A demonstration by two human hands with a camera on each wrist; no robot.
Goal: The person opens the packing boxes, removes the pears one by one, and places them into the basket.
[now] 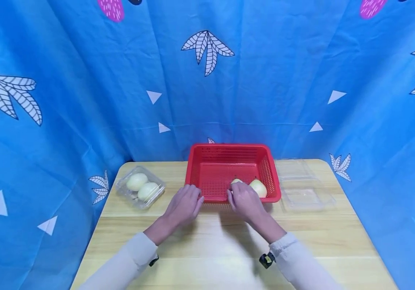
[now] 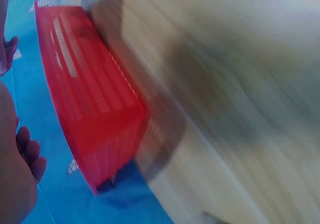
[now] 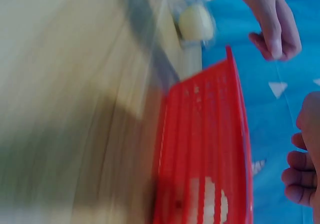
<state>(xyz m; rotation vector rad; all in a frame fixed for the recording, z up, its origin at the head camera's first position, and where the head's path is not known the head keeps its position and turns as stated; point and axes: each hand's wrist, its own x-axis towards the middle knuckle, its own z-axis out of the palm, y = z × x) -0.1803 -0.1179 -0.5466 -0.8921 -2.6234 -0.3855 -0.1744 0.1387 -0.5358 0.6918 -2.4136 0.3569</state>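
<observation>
A red plastic basket [image 1: 229, 173] stands at the back of the table with two pale yellow pears [image 1: 258, 188] in its right front part. My left hand [image 1: 185, 203] hovers by the basket's left front corner, fingers loosely curled around nothing. Above the front rim, my right hand [image 1: 245, 199] overlaps one pear in the head view. The right wrist view shows this hand [image 3: 304, 169] raised over the rim, its curled fingers empty. Through the basket's slots a pale pear [image 3: 207, 201] shows there.
On the left, a clear plastic box [image 1: 140, 187] contains two more pale pears [image 1: 137, 182]. At the right, another clear plastic box [image 1: 303, 197] lies with its lid spread out. Behind the wooden table [image 1: 207, 249] hangs a blue patterned cloth [image 1: 265, 80].
</observation>
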